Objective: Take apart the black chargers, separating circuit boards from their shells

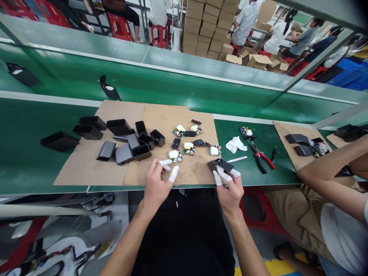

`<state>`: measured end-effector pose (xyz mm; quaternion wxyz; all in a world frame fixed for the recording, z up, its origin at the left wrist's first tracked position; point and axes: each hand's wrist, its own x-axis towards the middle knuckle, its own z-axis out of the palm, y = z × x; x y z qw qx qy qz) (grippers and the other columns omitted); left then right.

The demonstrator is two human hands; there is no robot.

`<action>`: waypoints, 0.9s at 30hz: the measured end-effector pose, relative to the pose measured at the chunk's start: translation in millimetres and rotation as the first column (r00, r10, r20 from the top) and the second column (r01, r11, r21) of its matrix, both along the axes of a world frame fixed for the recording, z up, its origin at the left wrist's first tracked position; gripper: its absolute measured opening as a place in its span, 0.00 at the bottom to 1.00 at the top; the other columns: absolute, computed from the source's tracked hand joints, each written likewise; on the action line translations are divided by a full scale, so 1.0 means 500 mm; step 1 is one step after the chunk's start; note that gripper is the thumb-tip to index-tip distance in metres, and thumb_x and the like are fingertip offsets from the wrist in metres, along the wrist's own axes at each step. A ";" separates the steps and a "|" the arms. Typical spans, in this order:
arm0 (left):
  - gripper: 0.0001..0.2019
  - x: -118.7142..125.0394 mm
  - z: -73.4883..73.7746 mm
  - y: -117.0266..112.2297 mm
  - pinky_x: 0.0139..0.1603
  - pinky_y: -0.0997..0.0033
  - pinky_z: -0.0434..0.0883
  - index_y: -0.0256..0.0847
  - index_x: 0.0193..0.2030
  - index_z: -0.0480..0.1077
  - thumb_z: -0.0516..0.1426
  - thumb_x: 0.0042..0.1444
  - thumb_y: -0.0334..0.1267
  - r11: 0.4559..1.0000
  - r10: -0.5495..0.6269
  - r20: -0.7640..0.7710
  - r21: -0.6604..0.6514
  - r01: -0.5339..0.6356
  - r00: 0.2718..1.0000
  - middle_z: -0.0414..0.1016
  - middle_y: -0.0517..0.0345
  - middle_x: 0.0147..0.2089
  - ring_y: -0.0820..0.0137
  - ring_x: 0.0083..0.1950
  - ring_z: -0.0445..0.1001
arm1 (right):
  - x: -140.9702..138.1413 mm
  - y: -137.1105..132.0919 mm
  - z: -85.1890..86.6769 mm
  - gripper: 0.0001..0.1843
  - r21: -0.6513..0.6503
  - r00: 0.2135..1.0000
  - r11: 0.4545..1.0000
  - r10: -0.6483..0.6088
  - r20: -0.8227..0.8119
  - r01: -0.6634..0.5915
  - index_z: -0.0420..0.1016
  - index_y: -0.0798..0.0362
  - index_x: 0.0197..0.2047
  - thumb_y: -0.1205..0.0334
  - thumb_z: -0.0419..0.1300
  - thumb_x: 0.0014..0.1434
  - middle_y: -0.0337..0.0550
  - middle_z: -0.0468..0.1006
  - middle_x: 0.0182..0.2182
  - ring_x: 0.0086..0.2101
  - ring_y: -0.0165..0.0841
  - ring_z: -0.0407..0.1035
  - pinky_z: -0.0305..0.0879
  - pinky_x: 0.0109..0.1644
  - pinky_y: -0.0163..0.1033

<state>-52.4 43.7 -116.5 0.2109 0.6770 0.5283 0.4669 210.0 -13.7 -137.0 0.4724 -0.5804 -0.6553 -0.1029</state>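
Observation:
My left hand [156,182], with white finger covers, is over the cardboard's front edge. Its thumb and forefinger are apart with nothing between them. The forefinger reaches the near edge of a small circuit board [175,156] with a white top; I cannot tell whether they touch. My right hand [231,189], also in white finger covers, grips a black plastic case [224,165] at the cardboard's right front corner. What is inside that case is mostly hidden. Another circuit board [214,150] lies just behind it, and one more board [189,148] lies between the hands.
Several open black casings [123,154] cluster on the cardboard [163,174] at left. To the right are a white cloth [236,144], a pale strip [238,158] and red-handled pliers [260,156]. A co-worker's arm [330,163] leans over the bench at far right.

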 end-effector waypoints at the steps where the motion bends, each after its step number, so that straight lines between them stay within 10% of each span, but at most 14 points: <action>1: 0.06 0.000 0.000 0.000 0.43 0.65 0.71 0.43 0.50 0.75 0.63 0.69 0.39 1.000 -0.001 -0.003 -0.001 0.001 1.000 0.66 0.60 0.40 0.69 0.38 0.69 | 0.000 0.001 0.000 0.19 -0.003 1.000 1.000 0.007 -0.003 -0.007 0.84 0.46 0.57 0.72 0.69 0.66 0.53 0.80 0.53 0.51 0.44 0.82 0.83 0.53 0.49; 27: 0.06 -0.001 0.001 -0.003 0.43 0.65 0.71 0.43 0.50 0.75 0.62 0.69 0.39 1.000 0.001 -0.023 -0.010 -0.001 1.000 0.66 0.59 0.40 0.69 0.38 0.68 | 0.006 0.010 0.007 0.19 -0.110 0.997 0.994 0.013 0.074 -0.005 0.80 0.48 0.62 0.60 0.70 0.68 0.52 0.83 0.54 0.51 0.42 0.82 0.81 0.55 0.45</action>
